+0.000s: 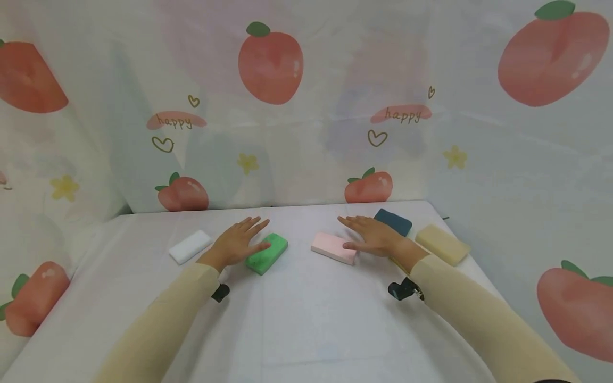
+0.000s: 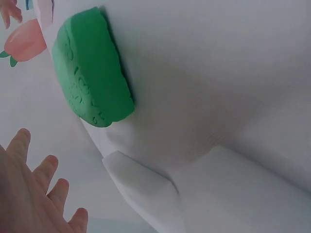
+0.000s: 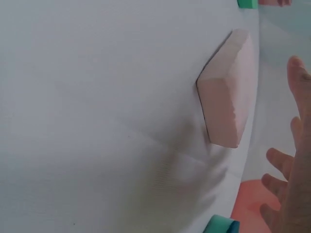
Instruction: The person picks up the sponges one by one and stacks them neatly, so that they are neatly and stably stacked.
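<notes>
In the head view, the green block (image 1: 266, 254) sits on the bench (image 1: 297, 319) just left of the frame's centre, immediately right of the left hand (image 1: 235, 243), which is the nearer hand; its long axis slants from lower left to upper right. The pink block (image 1: 330, 247) lies right of centre, its long axis running from upper left to lower right, its right end crossed by the thumb of the right hand (image 1: 375, 236), the hand nearer to it. Both hands hold nothing, their fingers spread and extended; the wrist views show a visible gap between the fingers and each block. The white block (image 1: 190, 247) lies just left of the left hand, while the dark blue block (image 1: 395, 222) and the pale yellow block (image 1: 442, 244) lie behind and right of the right hand.
</notes>
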Demonstrator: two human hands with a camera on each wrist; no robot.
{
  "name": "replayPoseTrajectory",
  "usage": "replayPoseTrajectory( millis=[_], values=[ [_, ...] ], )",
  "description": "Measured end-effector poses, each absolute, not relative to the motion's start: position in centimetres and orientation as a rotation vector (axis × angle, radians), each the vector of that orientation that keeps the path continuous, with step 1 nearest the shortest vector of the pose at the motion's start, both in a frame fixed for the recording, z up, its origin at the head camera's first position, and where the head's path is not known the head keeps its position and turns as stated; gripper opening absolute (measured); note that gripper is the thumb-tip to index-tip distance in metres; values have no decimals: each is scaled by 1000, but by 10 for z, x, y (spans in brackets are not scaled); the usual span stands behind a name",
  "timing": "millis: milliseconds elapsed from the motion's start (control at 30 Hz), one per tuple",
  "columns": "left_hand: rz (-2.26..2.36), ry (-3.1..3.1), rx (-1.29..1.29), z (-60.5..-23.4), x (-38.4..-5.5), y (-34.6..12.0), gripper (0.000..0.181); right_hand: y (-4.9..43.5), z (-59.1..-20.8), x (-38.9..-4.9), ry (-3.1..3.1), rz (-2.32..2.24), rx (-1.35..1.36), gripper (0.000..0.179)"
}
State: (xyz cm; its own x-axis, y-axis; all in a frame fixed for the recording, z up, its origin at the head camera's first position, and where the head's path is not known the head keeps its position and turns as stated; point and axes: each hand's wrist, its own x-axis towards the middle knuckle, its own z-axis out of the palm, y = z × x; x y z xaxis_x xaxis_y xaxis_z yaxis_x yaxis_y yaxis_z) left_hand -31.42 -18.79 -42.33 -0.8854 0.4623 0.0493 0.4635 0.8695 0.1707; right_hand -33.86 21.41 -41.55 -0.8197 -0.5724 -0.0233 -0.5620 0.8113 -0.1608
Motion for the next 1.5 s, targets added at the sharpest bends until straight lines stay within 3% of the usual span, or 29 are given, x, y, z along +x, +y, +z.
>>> replayPoseTrajectory(
  millis=[833,1500],
  values=[
    [-422,-3060,-640,-445,-293,-193,83,204,-436,-320,2955,-324,-863,87],
    [-526,-3088,-554,-454,-291,-185,89,203,-453,-319,3014,-421,-918,74]
  ],
)
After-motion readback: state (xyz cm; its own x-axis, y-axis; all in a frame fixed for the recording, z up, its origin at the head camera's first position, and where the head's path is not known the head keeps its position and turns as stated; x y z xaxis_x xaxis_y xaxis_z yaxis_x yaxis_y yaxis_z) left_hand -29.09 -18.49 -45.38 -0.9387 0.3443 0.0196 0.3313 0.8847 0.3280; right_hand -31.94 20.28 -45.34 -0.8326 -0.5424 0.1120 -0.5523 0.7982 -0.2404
